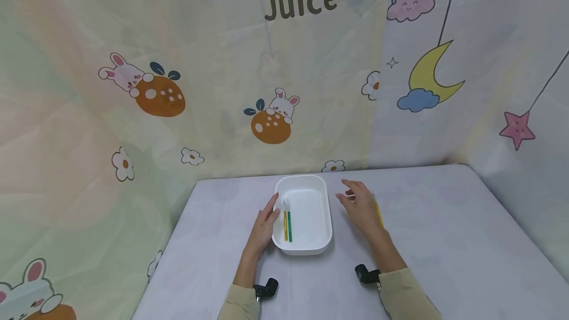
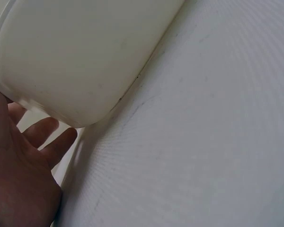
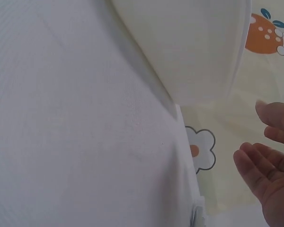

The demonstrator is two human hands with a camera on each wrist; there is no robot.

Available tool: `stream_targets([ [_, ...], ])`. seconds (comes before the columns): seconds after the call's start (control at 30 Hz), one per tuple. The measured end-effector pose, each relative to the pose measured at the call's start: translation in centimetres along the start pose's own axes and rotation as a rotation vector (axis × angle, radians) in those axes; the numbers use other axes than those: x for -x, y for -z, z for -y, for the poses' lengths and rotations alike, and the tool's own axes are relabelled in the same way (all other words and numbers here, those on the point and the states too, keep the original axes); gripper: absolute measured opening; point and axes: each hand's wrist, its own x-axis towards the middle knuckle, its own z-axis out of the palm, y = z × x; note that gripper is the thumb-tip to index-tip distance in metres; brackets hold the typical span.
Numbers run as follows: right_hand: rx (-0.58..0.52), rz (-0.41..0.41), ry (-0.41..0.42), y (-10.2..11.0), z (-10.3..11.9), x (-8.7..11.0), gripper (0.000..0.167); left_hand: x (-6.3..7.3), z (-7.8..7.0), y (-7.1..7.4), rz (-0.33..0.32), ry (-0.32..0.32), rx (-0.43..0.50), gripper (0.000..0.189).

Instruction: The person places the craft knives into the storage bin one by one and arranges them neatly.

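Observation:
A white plastic tray (image 1: 311, 211) with rounded corners stands on the table in the head view. Inside, along its left side, lie a slim yellow stick (image 1: 285, 226) and a slim green stick (image 1: 290, 226); their pale far ends are too faint to identify. My left hand (image 1: 262, 228) holds the tray's left edge, thumb at the rim and fingers along the outer wall (image 2: 85, 61). To the right of the tray, my right hand (image 1: 361, 206) hovers with loosely bent fingers and nothing in them. Another yellow stick (image 1: 379, 214) shows beside that hand, partly hidden by it.
A pale cloth covers the table (image 1: 444, 241). Behind it hangs a printed backdrop (image 1: 222, 63) with rabbits, oranges and flowers, meeting the table's back edge. In the right wrist view, a small pale object (image 3: 198, 215) sits near that edge, cut off and unclear.

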Motion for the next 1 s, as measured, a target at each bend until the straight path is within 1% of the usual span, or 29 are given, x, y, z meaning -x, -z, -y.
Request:
stream_targets([
  [0.07, 0.01, 0.004, 0.003, 0.1, -0.2, 0.0, 0.052, 0.0, 0.0, 0.0, 0.001, -0.003, 0.003, 0.048],
  [0.3, -0.017, -0.007, 0.016, 0.5, -0.6, -0.1, 0.05, 0.0, 0.0, 0.0, 0.004, -0.001, -0.002, 0.048],
  [0.47, 0.017, -0.001, 0.001, 0.6, -1.0, -0.2, 0.051, 0.0, 0.2, 0.0, 0.001, -0.001, -0.002, 0.048],
  [0.83, 0.043, 0.039, -0.042, 1.4, -1.7, -0.2, 0.052, 0.1, -0.1, -0.1, 0.0, 0.015, 0.018, 0.048],
  [1.0, 0.059, 0.055, -0.055, 1.7, -1.8, -0.3, 0.052, 0.0, -0.1, -0.1, 0.003, 0.007, 0.022, 0.049],
])
